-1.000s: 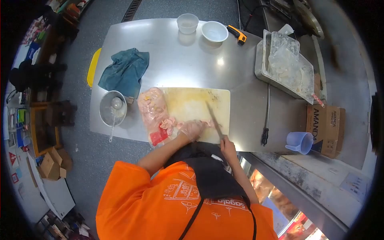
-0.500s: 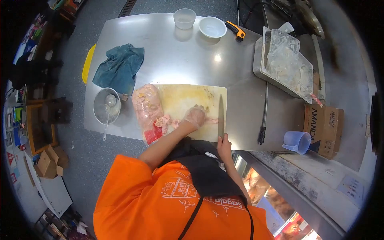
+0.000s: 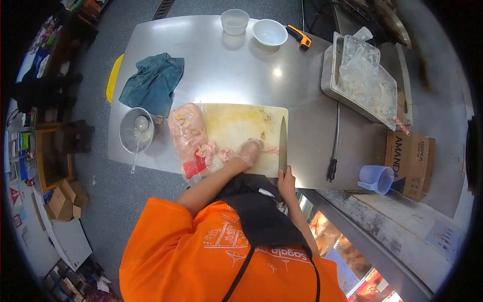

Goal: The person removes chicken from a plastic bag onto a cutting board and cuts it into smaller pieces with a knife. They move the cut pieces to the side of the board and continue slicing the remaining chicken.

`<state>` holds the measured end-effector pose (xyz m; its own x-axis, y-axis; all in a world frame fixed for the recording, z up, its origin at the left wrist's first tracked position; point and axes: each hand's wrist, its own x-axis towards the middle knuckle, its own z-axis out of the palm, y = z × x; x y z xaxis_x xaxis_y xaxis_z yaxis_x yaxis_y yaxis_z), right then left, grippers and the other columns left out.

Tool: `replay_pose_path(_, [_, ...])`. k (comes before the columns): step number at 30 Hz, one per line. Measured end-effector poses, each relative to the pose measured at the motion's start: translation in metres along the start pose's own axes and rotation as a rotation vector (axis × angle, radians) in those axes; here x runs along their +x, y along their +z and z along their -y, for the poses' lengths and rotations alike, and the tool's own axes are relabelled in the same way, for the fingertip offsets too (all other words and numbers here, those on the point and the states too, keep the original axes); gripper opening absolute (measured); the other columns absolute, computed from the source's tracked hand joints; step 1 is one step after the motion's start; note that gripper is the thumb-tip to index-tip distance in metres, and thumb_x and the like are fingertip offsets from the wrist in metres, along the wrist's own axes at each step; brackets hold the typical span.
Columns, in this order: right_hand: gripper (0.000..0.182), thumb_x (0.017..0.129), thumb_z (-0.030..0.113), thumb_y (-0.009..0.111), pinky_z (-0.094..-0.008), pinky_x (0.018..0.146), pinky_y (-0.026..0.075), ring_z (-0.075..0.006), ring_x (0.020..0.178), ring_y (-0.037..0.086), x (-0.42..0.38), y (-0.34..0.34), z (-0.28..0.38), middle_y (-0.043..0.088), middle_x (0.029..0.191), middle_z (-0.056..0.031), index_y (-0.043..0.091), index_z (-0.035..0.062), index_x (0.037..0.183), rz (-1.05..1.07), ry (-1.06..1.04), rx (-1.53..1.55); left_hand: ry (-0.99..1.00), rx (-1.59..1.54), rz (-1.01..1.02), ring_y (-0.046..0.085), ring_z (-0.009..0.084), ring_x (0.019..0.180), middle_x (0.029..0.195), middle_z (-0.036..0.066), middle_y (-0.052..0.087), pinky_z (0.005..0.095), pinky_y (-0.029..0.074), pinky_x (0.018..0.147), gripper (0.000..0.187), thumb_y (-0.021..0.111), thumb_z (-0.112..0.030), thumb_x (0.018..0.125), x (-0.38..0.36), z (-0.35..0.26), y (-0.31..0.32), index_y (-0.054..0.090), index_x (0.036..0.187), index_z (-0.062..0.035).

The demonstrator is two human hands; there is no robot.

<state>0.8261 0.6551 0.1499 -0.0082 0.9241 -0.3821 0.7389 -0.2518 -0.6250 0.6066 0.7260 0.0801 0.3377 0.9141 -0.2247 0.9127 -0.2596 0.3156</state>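
Observation:
A strip of pale pink raw meat [image 3: 270, 150], which looks like chicken, lies on the white cutting board [image 3: 231, 115]. Curled over its left end is my left hand [image 3: 249, 152], in a clear plastic glove; the fingertips are partly hidden. My right hand [image 3: 287, 182] grips the handle of a long knife [image 3: 283, 146], whose blade points away from me beside the strip's right end. Left of my gloved hand sit more pieces of raw meat [image 3: 210, 149]. A clear plastic bag of raw meat [image 3: 186, 130] overlaps the board's left edge.
A metal bowl with a ladle [image 3: 130, 143] and a teal cloth [image 3: 155, 80] are on the left. Two bowls [image 3: 270, 33] and a yellow-black infrared thermometer [image 3: 300, 38] sit at the back. Right are a metal tray [image 3: 329, 83], a rod [image 3: 334, 146] and a plastic jug [image 3: 376, 179].
The view has shifted slightly. My left hand has flattened a little and drawn lower on the board. The knife stays at the strip's right end, its blade a little more upright.

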Motion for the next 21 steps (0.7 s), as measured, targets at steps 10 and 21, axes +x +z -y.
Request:
replay_pose_path(10, [0.028, 0.100, 0.023, 0.050, -0.0572, 0.065, 0.048, -0.0522, 0.077, 0.063, -0.004, -0.002, 0.005, 0.064, 0.078, -0.0318, 0.047, -0.0003, 0.115, 0.052, 0.007, 0.010, -0.603, -0.586, -0.101, 0.068, 0.0329, 0.089, 0.095, 0.020, 0.070, 0.0432, 0.052, 0.079, 0.021, 0.060, -0.022, 0.091, -0.051, 0.028, -0.085, 0.063, 0.102, -0.0049])
replay_pose_path(21, [0.029, 0.100, 0.024, 0.050, -0.0563, 0.066, 0.048, -0.0518, 0.078, 0.063, 0.001, -0.003, -0.007, 0.064, 0.079, -0.0307, 0.047, -0.0004, 0.116, 0.055, -0.023, 0.000, 0.412, -0.054, 0.193, 0.017, 0.0313, 0.152, 0.166, 0.014, 0.014, 0.0460, 0.014, 0.123, 0.078, 0.051, -0.041, 0.097, -0.040, 0.003, -0.071, 0.021, 0.156, 0.0001])
